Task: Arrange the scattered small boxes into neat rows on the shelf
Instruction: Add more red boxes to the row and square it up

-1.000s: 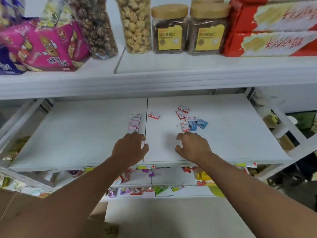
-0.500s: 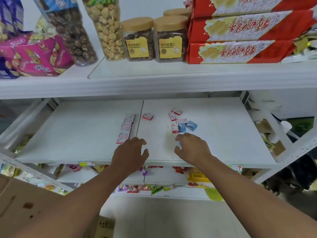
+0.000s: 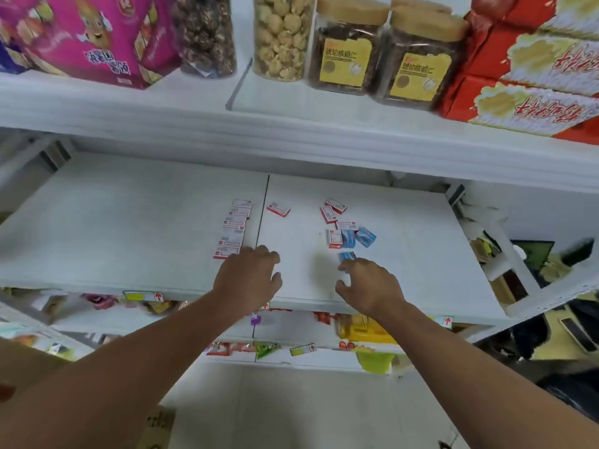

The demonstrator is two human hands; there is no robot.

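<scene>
Over the white shelf [image 3: 129, 222], the left hand [image 3: 248, 280] is hovering, its loosely spread fingers gripping nothing, by the near end of a box row [image 3: 234, 230] running 6 to 12 o'clock. The right hand [image 3: 369, 285] is pinching a blue box [image 3: 347, 256]. Scattered boxes [image 3: 343, 228] are lying at 12 o'clock beyond, pointing various ways.

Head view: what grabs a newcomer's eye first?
Two bare hands over the front of the white shelf: the left hand at the near end of a neat row of red-and-white boxes, the right hand with its fingers at a blue box. Behind it lies a loose scatter of red and blue boxes. Above, jars and red cartons fill the upper shelf.
</scene>
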